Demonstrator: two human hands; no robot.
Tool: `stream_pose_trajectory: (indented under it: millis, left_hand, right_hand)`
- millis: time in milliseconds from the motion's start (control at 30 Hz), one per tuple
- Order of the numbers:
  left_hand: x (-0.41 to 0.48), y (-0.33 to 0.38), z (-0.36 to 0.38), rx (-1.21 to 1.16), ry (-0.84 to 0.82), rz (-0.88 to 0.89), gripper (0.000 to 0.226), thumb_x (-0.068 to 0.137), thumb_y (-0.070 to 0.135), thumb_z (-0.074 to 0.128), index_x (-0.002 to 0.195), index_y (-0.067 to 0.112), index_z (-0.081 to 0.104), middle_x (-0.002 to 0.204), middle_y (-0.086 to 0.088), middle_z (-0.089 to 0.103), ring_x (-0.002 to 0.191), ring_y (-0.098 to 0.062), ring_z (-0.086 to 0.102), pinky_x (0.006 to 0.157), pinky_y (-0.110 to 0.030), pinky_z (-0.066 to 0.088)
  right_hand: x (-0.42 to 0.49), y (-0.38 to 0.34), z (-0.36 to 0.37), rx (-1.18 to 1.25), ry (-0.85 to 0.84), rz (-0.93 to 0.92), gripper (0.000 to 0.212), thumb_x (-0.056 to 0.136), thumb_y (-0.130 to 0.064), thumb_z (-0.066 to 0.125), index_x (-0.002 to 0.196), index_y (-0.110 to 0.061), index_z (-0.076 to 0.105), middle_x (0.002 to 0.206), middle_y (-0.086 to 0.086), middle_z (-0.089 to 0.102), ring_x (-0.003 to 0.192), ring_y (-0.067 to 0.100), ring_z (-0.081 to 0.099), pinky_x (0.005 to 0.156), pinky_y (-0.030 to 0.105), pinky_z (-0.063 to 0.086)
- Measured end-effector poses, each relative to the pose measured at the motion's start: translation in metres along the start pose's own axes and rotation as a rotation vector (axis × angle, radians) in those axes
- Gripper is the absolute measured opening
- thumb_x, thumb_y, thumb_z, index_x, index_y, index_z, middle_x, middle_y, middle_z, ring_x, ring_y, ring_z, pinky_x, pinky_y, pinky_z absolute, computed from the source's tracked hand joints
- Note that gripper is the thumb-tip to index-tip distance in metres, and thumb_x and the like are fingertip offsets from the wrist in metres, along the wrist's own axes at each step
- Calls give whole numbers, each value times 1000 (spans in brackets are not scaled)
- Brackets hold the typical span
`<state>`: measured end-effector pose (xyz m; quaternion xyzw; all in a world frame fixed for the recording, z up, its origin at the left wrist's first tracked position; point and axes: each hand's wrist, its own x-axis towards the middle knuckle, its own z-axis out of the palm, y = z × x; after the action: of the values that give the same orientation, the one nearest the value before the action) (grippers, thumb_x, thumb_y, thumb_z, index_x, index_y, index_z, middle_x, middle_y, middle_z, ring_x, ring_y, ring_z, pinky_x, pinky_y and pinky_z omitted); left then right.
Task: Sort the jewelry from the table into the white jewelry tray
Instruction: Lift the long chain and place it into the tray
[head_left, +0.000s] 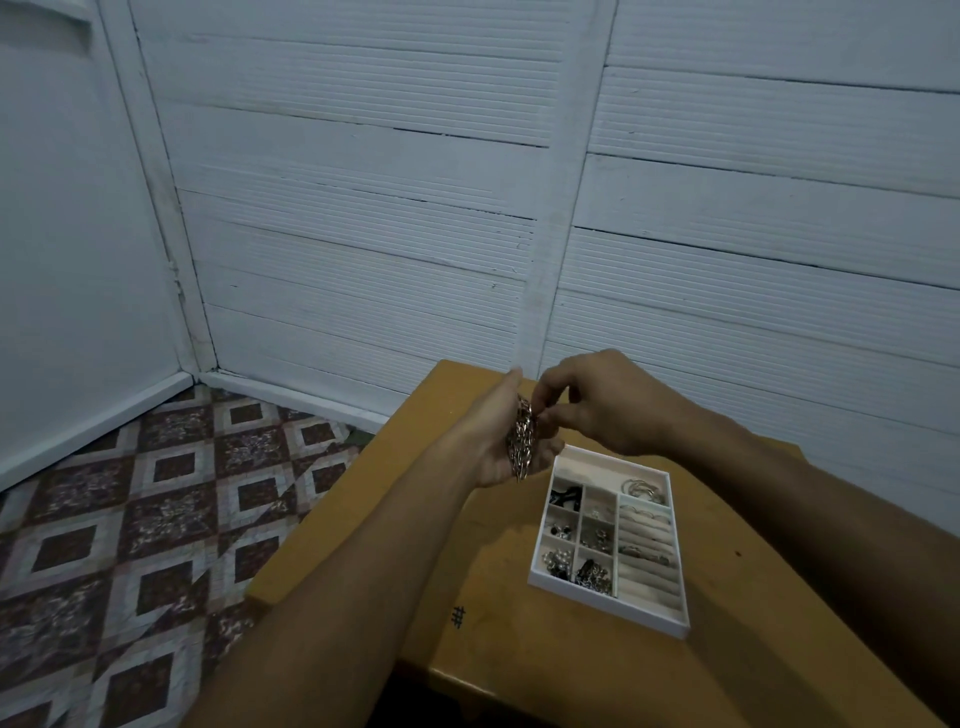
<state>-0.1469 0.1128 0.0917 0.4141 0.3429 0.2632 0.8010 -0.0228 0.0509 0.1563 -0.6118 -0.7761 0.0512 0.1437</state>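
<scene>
Beyond the white jewelry tray (608, 608), a chain (521, 441) is being carried on the flat left hand (491, 447), pinched by the right hand (602, 405).

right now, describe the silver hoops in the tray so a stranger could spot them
On the yellow-brown table sits the white jewelry tray. In its far right corner, beyond the ribbed cushion rows, lie thin silver hoops: the only large open rings, while neighbouring cells hold small dark clumps.

Dim, bluish, even light without hard shadows; wide-angle bending at the edges; small tray (608, 540) contents perhaps slightly soft.
</scene>
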Motion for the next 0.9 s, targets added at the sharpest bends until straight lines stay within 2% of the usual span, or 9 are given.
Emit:
stream_pose_trajectory:
  millis: [100,233,400,533,700,833,900]
  left_hand:
    - [-2,-4,4,113,-73,-70,68,90,74,18,68,15,45,59,-2,46,44,-11,42,39,-18,30]
    - [-3,-6,4,188,-137,-120,70,84,81,16,60,19,38,53,3,38,41,-9,28,39,-18,18]
    - [-2,-4,5,281,-164,-129,73,83,82,11,60,18,39,52,4,37,42,-9,24,41,-20,15]
    - [0,-4,5,344,-166,-135,75,82,82,10,61,17,41,53,3,40,40,-9,26,41,-20,16]
    - [1,-4,7,424,-163,-131,78,82,82,9,59,16,42,55,0,43,39,-9,29,40,-19,17]
    - [4,-6,8,473,-149,-150,82,81,84,9,64,13,46,56,-1,46,41,-10,32,41,-20,18]
    - [6,-7,8,492,-146,-155,83,81,84,8,66,11,47,57,-2,47,41,-10,32,42,-20,19]
  right_hand:
    - [-1,6,2,28,17,19,8,87,-20,68,93,-22,72,94,-8,63,79,2,55,68,16,41]
    - [-6,14,8,103,-3,40,5,84,-20,70,87,-23,72,97,-5,65,94,8,57,82,30,47]
    - [-11,25,13,245,-24,91,9,85,-20,71,93,-22,70,84,-7,72,79,0,66,75,21,49]
    - [-14,29,17,284,10,118,16,83,-22,73,98,-22,68,86,-11,69,83,3,65,76,23,49]
    - [-19,31,19,370,-9,167,13,80,-21,74,93,-20,71,81,-5,70,78,10,65,75,30,50]
    - [-23,33,23,441,-32,185,8,82,-17,72,89,-19,69,70,-9,64,63,3,57,65,28,45]
    - [-26,34,24,471,-42,195,7,82,-14,71,87,-18,67,71,-7,63,64,6,56,64,29,45]
